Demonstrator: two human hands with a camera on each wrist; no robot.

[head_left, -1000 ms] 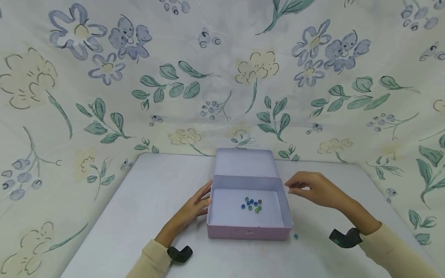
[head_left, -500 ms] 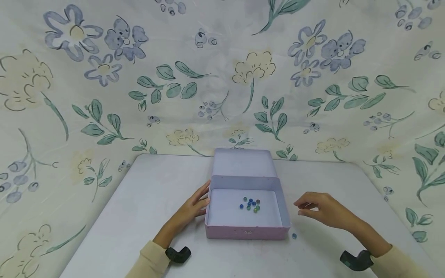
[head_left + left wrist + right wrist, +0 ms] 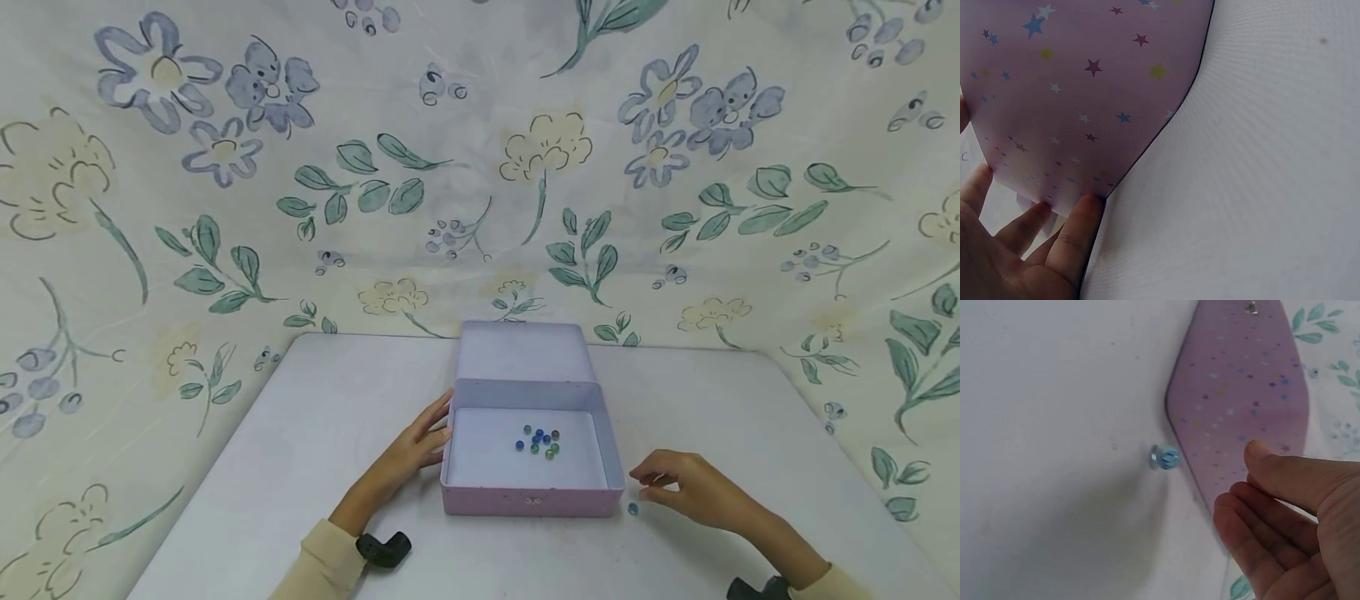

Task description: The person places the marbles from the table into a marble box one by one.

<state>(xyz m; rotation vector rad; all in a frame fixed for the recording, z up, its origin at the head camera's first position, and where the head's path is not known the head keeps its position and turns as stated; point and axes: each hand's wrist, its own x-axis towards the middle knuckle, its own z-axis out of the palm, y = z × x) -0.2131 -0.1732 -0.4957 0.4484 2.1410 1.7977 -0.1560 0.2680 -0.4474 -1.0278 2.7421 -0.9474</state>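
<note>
A pink box [image 3: 525, 502] with its lid [image 3: 525, 352] tipped back stands on the white table. Several blue, green and brown marbles [image 3: 536, 439] lie together on its floor. My left hand [image 3: 408, 454] rests its fingertips against the box's left side; the left wrist view shows them on the star-printed wall [image 3: 1091, 94]. Just outside the front right corner lies a single light-blue marble [image 3: 1165, 457] on the table. Close above and beside it hovers my right hand [image 3: 693, 487], fingers loosely bent, thumb and fingertips apart with nothing between them.
The white table [image 3: 322, 400] reaches back to a hanging cloth [image 3: 337, 250] printed with flowers and leaves. Black wrist cameras sit on both sleeves, the left one [image 3: 384, 550] near the front of the table.
My right hand has come down from beside the box's back right corner toward the loose marble at the front. The left hand keeps its place on the box.
</note>
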